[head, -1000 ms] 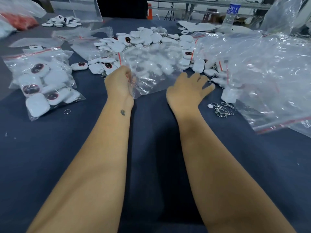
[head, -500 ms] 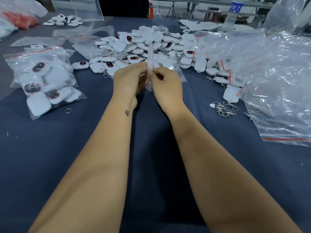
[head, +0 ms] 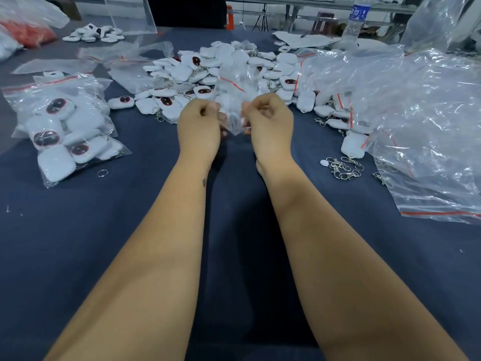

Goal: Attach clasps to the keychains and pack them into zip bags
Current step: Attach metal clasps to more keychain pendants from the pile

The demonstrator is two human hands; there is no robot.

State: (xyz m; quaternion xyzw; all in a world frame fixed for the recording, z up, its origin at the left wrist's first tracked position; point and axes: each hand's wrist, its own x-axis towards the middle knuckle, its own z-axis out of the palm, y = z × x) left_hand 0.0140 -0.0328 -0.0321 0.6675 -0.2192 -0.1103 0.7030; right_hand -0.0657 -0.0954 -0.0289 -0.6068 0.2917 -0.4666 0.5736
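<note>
Between my two hands hangs an empty clear zip bag point(head: 232, 97) with a red strip. My left hand point(head: 199, 126) pinches one side of it and my right hand point(head: 269, 121) pinches the other, both with fingers curled. Behind them lies a heap of white keychains point(head: 234, 66), some showing dark red oval faces. A small cluster of metal clasps point(head: 343, 168) lies on the cloth to the right of my right wrist. At the left sits a filled zip bag point(head: 65, 131) of keychains.
A large pile of empty clear bags point(head: 416, 121) covers the right side. A loose metal ring point(head: 102, 173) lies by the filled bag. More keychains point(head: 91, 35), a red bundle point(head: 28, 35) and a water bottle point(head: 356, 19) stand at the back. Dark blue cloth point(head: 78, 243) covers the table.
My right hand came over from the right to the bag in my left hand. Both hands lifted the bag and then moved apart, spreading it.
</note>
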